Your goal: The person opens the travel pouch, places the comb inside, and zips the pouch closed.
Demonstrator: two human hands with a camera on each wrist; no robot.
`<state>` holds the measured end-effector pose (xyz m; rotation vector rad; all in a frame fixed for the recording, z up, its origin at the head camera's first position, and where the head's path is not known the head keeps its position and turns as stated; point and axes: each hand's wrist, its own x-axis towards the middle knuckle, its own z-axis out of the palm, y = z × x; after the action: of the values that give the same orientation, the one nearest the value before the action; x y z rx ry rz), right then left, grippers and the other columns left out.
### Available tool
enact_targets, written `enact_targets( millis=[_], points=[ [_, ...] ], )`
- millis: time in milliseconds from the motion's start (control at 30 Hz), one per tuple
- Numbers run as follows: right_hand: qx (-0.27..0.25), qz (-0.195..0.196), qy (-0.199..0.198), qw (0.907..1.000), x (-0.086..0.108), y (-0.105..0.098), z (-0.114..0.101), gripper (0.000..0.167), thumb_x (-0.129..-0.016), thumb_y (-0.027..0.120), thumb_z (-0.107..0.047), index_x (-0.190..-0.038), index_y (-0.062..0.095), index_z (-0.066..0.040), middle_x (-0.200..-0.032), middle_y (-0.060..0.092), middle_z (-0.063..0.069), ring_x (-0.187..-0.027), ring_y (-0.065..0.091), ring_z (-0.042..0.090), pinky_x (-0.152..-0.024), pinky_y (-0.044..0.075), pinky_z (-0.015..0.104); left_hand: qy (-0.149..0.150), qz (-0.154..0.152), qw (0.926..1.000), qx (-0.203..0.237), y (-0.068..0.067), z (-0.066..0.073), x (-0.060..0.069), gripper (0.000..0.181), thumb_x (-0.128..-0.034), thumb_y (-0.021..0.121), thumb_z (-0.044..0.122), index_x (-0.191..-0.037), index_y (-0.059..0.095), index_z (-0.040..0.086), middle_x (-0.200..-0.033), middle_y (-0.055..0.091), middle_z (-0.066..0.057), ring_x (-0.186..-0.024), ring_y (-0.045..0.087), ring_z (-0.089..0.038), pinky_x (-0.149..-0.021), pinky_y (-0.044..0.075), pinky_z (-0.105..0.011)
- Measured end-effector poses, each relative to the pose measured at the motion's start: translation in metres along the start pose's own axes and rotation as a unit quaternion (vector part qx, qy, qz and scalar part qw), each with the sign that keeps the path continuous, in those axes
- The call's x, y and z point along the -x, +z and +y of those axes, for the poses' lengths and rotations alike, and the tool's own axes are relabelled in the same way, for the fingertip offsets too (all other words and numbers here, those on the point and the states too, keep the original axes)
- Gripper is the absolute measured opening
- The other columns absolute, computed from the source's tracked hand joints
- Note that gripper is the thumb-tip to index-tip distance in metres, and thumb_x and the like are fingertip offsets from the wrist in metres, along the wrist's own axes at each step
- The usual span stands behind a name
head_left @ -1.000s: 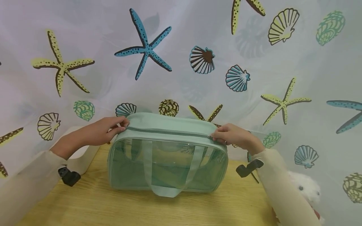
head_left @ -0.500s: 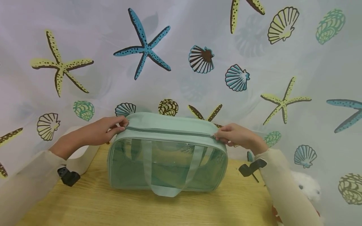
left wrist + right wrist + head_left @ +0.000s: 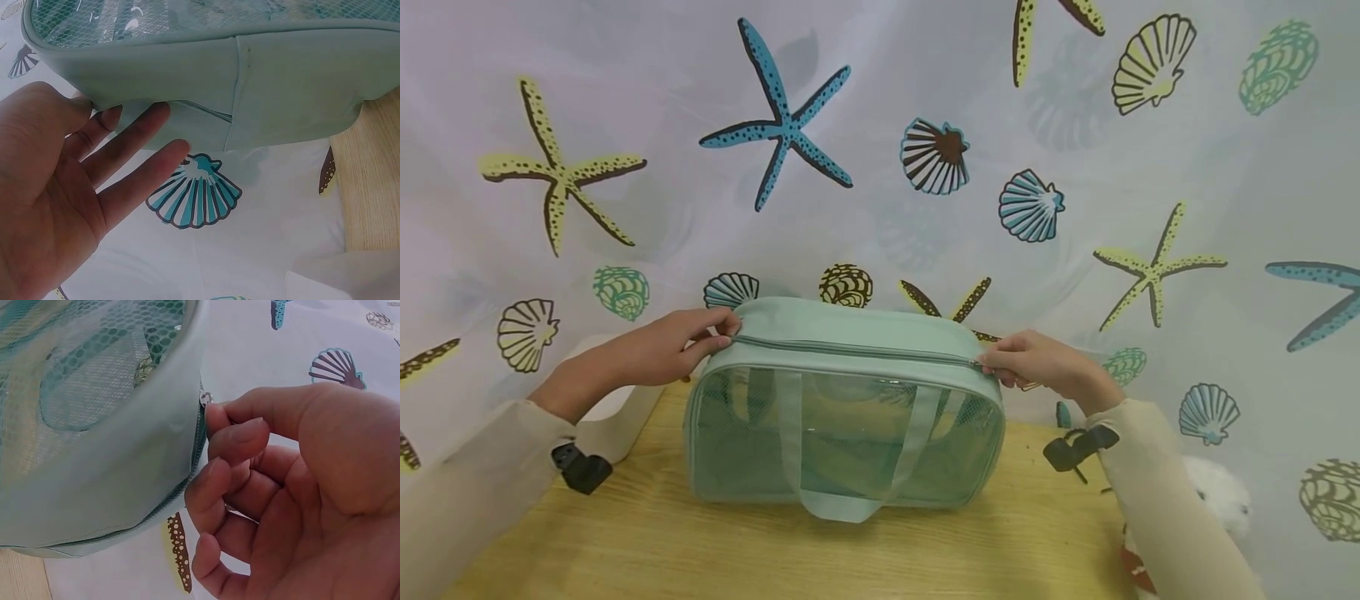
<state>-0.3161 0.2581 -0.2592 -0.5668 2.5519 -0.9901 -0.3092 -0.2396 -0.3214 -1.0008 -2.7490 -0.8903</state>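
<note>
A pale green bag [image 3: 752, 492] with clear mesh front panel and a strap handle [image 3: 842, 507] stands upright on the wooden table. Along its top runs a zipper [image 3: 850, 348], closed over most of the stretch in sight. At the top left end, my left hand [image 3: 688, 342] pinches the bag's fabric between thumb and fingers; the other fingers spread along its side [image 3: 206, 78]. At the top right end, my right hand [image 3: 1033, 362] pinches the small metal zipper pull [image 3: 206, 398] between thumb and index finger. Its remaining fingers are curled loosely.
Behind the bag hangs a white curtain [image 3: 865, 225] printed with starfish and shells. A white curved object [image 3: 617, 429] stands behind my left forearm. A white plush toy [image 3: 1221, 492] sits at the right, partly hidden by my right sleeve. Table [image 3: 775, 558] extends in front.
My right hand has slid a little to the right along the zipper, taking the pull with it. My left hand and the bag have stayed in place.
</note>
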Motion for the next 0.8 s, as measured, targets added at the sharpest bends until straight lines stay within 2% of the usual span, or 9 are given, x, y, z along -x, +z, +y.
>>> enact_targets(
  millis=[133, 367, 600, 800],
  points=[
    [0.011, 0.005, 0.006, 0.9999, 0.004, -0.002, 0.002, 0.033, -0.109, 0.050, -0.027, -0.085, 0.059, -0.007, -0.066, 0.040, -0.002, -0.059, 0.029, 0.012, -0.063, 0.032, 0.028, 0.000, -0.001, 1.0000, 0.004, 0.000, 0.002, 0.000, 0.004, -0.1095, 0.049, 0.011, -0.111, 0.051, 0.013, -0.110, 0.059, -0.007, -0.099, 0.064, -0.023, -0.056, 0.054, -0.029],
    [0.023, 0.008, 0.011, 0.9996, 0.010, -0.005, 0.010, 0.030, -0.110, 0.048, -0.028, -0.089, 0.057, -0.008, -0.071, 0.040, 0.000, -0.069, 0.036, 0.016, -0.079, 0.037, 0.035, -0.010, -0.001, 0.9999, 0.003, 0.000, 0.004, 0.003, 0.003, -0.1096, 0.049, 0.012, -0.111, 0.051, 0.014, -0.111, 0.059, -0.007, -0.105, 0.065, -0.026, -0.056, 0.055, -0.030],
    [0.026, 0.007, 0.001, 0.9996, 0.016, -0.008, 0.016, 0.028, -0.110, 0.049, -0.027, -0.094, 0.060, -0.006, -0.072, 0.041, 0.000, -0.072, 0.038, 0.016, -0.078, 0.037, 0.035, -0.012, 0.004, 0.9999, -0.001, 0.001, 0.010, 0.007, 0.004, -0.1095, 0.049, 0.011, -0.112, 0.051, 0.013, -0.113, 0.060, -0.008, -0.103, 0.064, -0.026, -0.056, 0.055, -0.029],
    [0.036, 0.017, 0.005, 0.9992, 0.019, -0.008, 0.018, 0.034, -0.110, 0.050, -0.027, -0.082, 0.054, -0.008, -0.071, 0.040, 0.000, -0.073, 0.040, 0.017, -0.079, 0.038, 0.035, -0.014, 0.008, 0.9999, -0.005, 0.003, 0.017, 0.011, 0.003, -0.1101, 0.047, 0.010, -0.111, 0.049, 0.012, -0.111, 0.058, -0.009, -0.093, 0.061, -0.022, -0.057, 0.052, -0.028]
  ],
)
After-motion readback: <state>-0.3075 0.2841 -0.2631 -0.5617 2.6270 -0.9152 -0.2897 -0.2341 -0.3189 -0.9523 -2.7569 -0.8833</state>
